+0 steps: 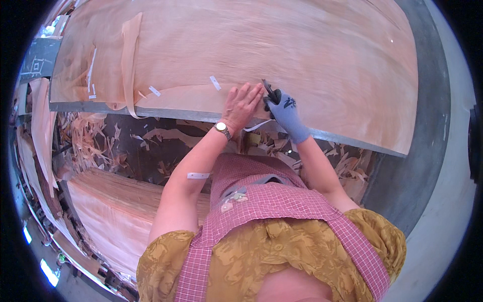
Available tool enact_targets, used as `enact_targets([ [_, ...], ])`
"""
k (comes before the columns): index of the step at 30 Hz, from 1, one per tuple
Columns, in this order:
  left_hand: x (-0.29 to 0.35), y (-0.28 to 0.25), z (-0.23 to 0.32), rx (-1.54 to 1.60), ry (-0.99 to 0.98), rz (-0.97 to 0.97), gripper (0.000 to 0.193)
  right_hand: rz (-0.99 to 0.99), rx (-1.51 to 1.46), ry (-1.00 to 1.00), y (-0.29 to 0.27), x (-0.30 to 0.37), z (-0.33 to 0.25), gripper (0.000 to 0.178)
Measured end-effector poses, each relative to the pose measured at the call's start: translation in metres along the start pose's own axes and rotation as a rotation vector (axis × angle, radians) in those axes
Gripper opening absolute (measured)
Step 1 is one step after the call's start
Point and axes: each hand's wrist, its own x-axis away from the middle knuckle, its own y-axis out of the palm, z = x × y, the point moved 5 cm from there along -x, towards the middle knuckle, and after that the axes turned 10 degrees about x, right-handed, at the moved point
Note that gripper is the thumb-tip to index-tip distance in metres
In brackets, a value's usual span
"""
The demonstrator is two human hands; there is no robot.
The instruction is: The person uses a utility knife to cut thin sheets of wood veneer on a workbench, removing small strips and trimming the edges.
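Note:
A broad sheet of pale wood veneer [322, 55] covers the table in front of me. My left hand [242, 104], bare with a watch at the wrist, lies flat on the sheet near its front edge, fingers stretched out. Just right of its fingertips, my right hand [286, 111] in a blue and black glove is closed around a dark cutting knife [269, 89]; the tip points away from me at the veneer. Short pieces of white tape [215, 83] stick to the sheet left of my hands. A white strip [258, 125] hangs at the edge below them.
A narrow loose veneer strip [130, 60] lies across the sheet at the left and droops over the edge. Veneer scraps [93, 143] litter the floor under the table. At lower left stands a thick veneer stack [113, 214]. A tape piece [198, 175] sticks to my left forearm.

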Motion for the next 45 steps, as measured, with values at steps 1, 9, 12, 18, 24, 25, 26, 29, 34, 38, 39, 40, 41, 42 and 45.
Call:
enact_targets([
  [1,0.001,0.001,-0.001,-0.001,0.012,0.014,0.044,0.051,0.161,-0.075,-0.002,-0.001,0.0,0.022],
  [9,0.007,0.005,-0.006,-0.006,-0.02,0.071,0.042,0.016,0.344,0.06,-0.045,-0.014,0.02,0.029],
  [12,0.004,-0.005,-0.013,0.249,-0.103,0.046,0.044,-0.129,-0.359,0.07,-0.031,-0.009,0.002,0.019],
  [18,-0.007,-0.006,-0.007,0.134,-0.027,0.05,0.047,-0.076,-0.529,0.137,0.016,-0.023,0.01,0.017],
  [24,-0.002,0.01,-0.007,-0.015,0.014,0.019,0.046,-0.254,-0.208,0.308,-0.011,0.003,-0.003,0.021],
  [25,-0.004,0.012,-0.006,-0.006,0.017,0.021,0.045,-0.065,0.11,0.067,-0.021,0.0,0.006,0.021],
  [26,-0.005,0.015,-0.003,0.004,0.022,0.021,0.044,0.127,0.424,-0.176,-0.026,0.002,0.02,0.021],
  [29,-0.005,0.012,-0.006,-0.012,0.009,0.026,0.042,0.251,0.575,-0.258,-0.044,-0.004,0.027,0.02],
  [34,0.003,-0.035,-0.031,0.342,-0.142,0.202,0.035,-0.201,-0.332,0.081,-0.018,-0.003,-0.039,0.021],
  [38,0.105,-0.096,-0.098,0.167,-0.606,0.304,0.037,-0.463,-0.434,-0.017,0.061,-0.01,-0.109,0.029],
  [39,0.133,-0.11,-0.113,0.069,-0.735,0.356,0.04,-0.529,-0.462,-0.047,0.08,-0.01,-0.131,0.03],
  [40,0.154,-0.121,-0.126,-0.032,-0.778,0.373,0.042,-0.563,-0.499,-0.094,0.101,-0.011,-0.155,0.03],
  [41,0.171,-0.131,-0.138,-0.137,-0.823,0.389,0.044,-0.602,-0.536,-0.141,0.121,-0.014,-0.179,0.03],
  [42,0.183,-0.137,-0.148,-0.136,-0.811,0.362,0.046,-0.634,-0.48,-0.207,0.139,-0.017,-0.202,0.026],
  [45,0.199,-0.148,-0.17,-0.087,-0.764,0.327,0.048,-0.69,-0.589,-0.153,0.194,-0.034,-0.244,0.019],
])
